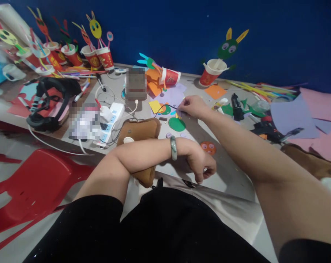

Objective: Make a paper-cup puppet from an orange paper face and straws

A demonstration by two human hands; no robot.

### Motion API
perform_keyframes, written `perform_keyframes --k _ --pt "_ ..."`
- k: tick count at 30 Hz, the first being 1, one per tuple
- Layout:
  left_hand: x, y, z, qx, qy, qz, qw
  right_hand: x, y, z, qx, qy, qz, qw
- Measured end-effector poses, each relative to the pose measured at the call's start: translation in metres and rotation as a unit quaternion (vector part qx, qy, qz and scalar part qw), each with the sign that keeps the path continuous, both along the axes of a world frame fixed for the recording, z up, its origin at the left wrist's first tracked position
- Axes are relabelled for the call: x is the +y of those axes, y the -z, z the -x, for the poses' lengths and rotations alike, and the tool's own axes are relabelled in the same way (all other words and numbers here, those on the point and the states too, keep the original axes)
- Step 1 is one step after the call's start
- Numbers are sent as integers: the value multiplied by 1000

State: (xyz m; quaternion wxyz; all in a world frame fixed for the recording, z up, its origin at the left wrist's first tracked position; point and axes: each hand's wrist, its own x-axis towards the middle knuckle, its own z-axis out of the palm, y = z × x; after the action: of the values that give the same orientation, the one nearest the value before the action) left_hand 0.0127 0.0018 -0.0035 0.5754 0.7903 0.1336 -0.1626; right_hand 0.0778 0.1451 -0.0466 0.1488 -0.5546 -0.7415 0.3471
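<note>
My right hand reaches over the desk with thumb and fingers pinched together beside small paper scraps. What lies between its fingertips is too small to make out. Just below them is a green paper oval. My left hand, below a jade-like bangle, hangs bent near the desk's front edge. Its fingers are curled in, and whether they hold anything is hidden. An orange paper face with round eyes lies beside the left hand. A small pale purple paper disc rests left of that face.
Red paper cups with paper creatures stand at the back left; another such cup stands right, and one cup lies tipped over. A power strip, a brown pouch, a headset and purple paper sheets surround the work area.
</note>
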Motion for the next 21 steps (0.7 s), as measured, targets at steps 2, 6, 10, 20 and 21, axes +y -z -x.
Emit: perform_keyframes --k 2,6,10,20,21 --pt "-2 1 -1 -1 8 -1 1000 -4 -3 -3 19 22 12 1000" --pt "-13 6 -6 -24 37 16 999 -11 -6 -13 14 19 -2 1000" --pt "-24 13 -12 -17 76 31 996 -17 -4 -15 -37 -22 -48 998" --pt "-19 11 -8 -16 88 4 996 -18 4 -11 -5 -9 -53 999" --pt "-18 11 -8 -15 86 7 996 -18 4 -14 20 -3 -44 999"
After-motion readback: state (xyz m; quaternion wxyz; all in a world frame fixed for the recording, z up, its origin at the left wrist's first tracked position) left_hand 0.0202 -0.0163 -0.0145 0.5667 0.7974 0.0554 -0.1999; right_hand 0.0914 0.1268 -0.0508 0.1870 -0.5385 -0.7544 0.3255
